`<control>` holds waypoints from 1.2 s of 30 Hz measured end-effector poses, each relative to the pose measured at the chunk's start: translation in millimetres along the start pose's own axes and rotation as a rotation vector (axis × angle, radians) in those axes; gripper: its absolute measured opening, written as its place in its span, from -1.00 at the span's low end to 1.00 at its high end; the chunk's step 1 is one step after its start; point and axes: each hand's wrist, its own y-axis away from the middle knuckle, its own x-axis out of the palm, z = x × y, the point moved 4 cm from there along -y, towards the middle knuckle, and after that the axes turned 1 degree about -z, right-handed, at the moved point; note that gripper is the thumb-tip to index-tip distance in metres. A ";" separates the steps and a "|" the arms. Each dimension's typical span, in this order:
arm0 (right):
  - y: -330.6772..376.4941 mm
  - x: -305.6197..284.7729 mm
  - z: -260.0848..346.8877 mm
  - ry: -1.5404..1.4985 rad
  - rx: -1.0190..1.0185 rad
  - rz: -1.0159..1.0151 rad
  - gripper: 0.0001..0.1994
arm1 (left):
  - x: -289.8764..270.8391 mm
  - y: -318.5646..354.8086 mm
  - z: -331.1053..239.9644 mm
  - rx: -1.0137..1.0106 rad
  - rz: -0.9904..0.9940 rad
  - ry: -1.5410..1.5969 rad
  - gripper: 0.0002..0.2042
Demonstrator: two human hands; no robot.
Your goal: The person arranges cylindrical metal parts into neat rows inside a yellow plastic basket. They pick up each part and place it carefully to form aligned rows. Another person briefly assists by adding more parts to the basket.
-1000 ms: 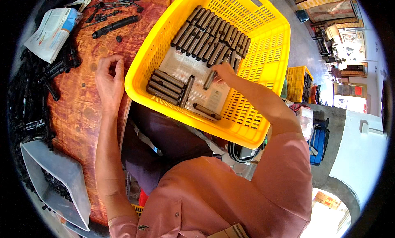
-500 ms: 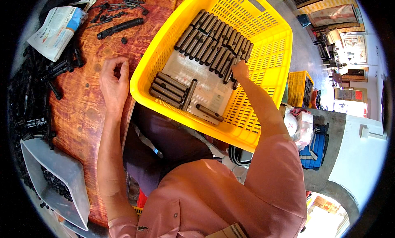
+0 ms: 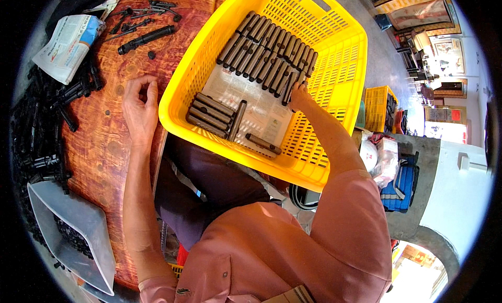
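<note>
At the right end of a lined-up row of grey-brown tubes with black ends [image 3: 251, 57], my right hand [image 3: 299, 98] has its fingers closed on the end tube [image 3: 287, 91]; its fingertips are partly hidden. The tubes lie on printed paper [image 3: 266, 112] inside a yellow plastic basket [image 3: 180, 126]. Nearer me in the basket are a stack of several tubes [image 3: 209, 114], one tube set crosswise against it [image 3: 238, 121] and a single tube apart [image 3: 263, 144]. On the wooden table, left of the basket, my left hand [image 3: 140, 109] rests loosely curled, with nothing seen in it.
Black rod-like parts [image 3: 47, 109] heap along the table's left side, by a folded newspaper [image 3: 68, 46]. A thicker black tube [image 3: 146, 40] lies farther back. A grey scoop-shaped bin [image 3: 99, 224] with small black pieces stands near left. Another yellow basket [image 3: 377, 109] stands right.
My right hand has drawn slightly left and nearer me at the row's end. A tube end showing beneath it earlier is out of sight. My left hand stays in place.
</note>
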 end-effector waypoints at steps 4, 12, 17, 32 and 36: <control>7.9 4.3 -1.8 0.016 0.013 -0.067 -0.01 | -0.7 -0.2 0.6 0.009 -0.003 -0.013 -0.86; 18.4 -14.0 -6.3 0.127 -0.088 -0.214 -0.41 | -0.2 0.3 2.2 0.006 -0.011 0.019 -0.85; 39.9 -26.8 34.0 0.130 -0.383 -0.114 -0.70 | 2.2 -0.3 4.2 -0.062 0.010 0.046 -0.85; 129.4 30.7 126.5 -0.120 -0.621 0.155 -0.64 | 0.1 -0.1 4.4 0.028 -0.002 0.026 -0.86; 94.1 9.3 99.7 -0.155 -0.499 0.130 -0.61 | 0.6 -1.0 2.4 0.027 -0.015 0.015 -0.86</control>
